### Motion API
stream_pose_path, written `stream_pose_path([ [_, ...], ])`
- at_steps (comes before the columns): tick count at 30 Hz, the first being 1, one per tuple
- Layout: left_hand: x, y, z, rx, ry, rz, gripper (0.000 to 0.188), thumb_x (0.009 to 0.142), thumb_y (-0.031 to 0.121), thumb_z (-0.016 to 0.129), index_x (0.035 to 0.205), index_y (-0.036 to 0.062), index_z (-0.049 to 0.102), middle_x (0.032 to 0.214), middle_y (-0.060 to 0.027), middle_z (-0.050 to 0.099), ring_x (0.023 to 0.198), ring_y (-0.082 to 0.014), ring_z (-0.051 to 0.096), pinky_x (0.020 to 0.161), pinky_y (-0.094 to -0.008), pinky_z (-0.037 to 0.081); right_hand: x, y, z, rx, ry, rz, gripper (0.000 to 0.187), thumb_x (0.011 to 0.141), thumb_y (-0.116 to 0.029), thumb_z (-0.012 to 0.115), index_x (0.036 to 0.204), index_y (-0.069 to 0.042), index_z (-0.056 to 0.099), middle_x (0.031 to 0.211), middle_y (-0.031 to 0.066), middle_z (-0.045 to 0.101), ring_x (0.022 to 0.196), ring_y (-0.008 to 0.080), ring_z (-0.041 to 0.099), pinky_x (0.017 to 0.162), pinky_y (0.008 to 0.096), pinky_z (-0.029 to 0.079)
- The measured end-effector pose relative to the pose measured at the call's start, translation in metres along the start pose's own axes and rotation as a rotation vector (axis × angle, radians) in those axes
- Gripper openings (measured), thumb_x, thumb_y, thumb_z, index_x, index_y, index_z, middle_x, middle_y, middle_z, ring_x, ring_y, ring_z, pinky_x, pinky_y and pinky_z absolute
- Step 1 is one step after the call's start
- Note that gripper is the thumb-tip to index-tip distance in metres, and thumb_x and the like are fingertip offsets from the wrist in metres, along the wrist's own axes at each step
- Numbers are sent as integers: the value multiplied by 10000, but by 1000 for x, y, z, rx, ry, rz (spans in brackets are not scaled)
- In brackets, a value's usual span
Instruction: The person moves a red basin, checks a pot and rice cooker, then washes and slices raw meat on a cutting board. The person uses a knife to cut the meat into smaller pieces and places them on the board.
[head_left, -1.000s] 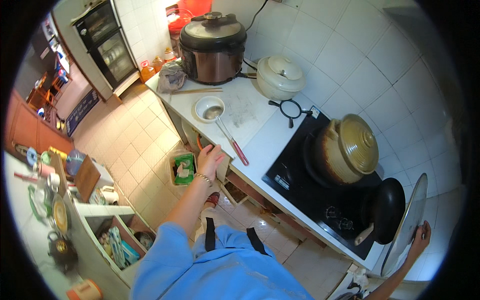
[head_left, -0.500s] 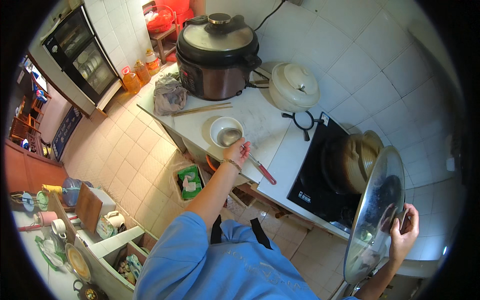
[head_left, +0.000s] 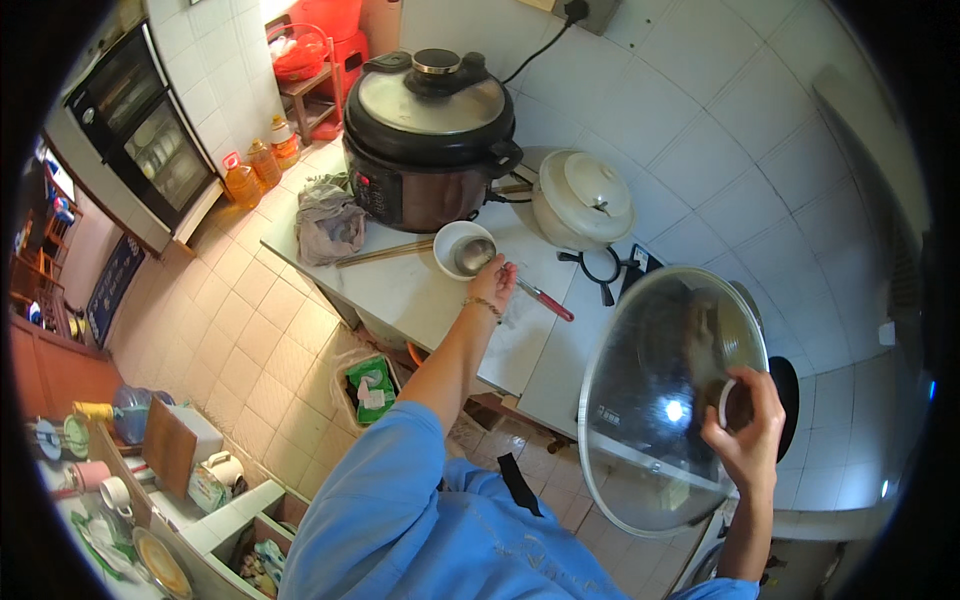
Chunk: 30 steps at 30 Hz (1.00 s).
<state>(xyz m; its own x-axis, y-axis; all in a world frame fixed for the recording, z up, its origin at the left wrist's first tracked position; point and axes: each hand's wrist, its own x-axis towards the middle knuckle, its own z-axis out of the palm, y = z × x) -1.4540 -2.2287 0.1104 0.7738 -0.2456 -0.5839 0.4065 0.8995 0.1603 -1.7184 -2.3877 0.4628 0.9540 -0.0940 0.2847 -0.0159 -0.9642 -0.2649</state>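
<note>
While the right hand (head_left: 745, 435) grips a glass lid (head_left: 665, 400) by its knob, the left hand (head_left: 493, 285) holds a ladle (head_left: 478, 255) in the white bowl (head_left: 455, 245) on the bench (head_left: 420, 290). Likely scooping; next needs a level lift.

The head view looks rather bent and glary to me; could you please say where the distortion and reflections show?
In the head view, fisheye bending curves the wall tiles and floor tiles toward a black circular rim; the glass lid in the right hand carries a bright reflection and veils the stove behind; the left hand at the white bowl is sharp.
</note>
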Motion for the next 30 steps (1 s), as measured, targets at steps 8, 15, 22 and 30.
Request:
stream_pose_path([
  [8, -81, 78, -104, 233, -236, -102, 284, 879, 182, 596, 1117, 31, 564, 1139, -132, 594, 940, -188, 567, 813, -288, 486, 32, -13, 89, 185, -357, -155, 373, 668, -176, 696, 982, -14, 576, 893, 179, 573, 775, 342, 611, 685, 384, 504],
  [15, -173, 165, -196, 366, -270, 45, 218, 939, 242, 464, 1004, 72, 585, 1006, -91, 635, 962, -201, 607, 853, -371, 514, 11, 10, 146, 317, -454, -85, 355, 649, -258, 687, 816, 26, 553, 858, 240, 574, 770, 407, 585, 682, 450, 484],
  [22, -207, 89, -144, 668, 217, 15, 167, 921, 230, 536, 811, 105, 543, 622, -4, 515, 501, -95, 470, 421, -224, 386, -41, 23, 102, 380, -180, 127, 355, 611, -203, 682, 833, 50, 570, 821, 223, 582, 710, 389, 601, 647, 420, 503],
  [30, -213, -50, -85, 1169, -216, -375, 171, 919, 240, 535, 810, 109, 542, 638, 1, 524, 528, -100, 485, 437, -220, 396, -203, 64, 43, 354, 276, 581, 393, 648, -192, 694, 957, 14, 563, 953, 196, 574, 829, 359, 602, 723, 406, 507],
])
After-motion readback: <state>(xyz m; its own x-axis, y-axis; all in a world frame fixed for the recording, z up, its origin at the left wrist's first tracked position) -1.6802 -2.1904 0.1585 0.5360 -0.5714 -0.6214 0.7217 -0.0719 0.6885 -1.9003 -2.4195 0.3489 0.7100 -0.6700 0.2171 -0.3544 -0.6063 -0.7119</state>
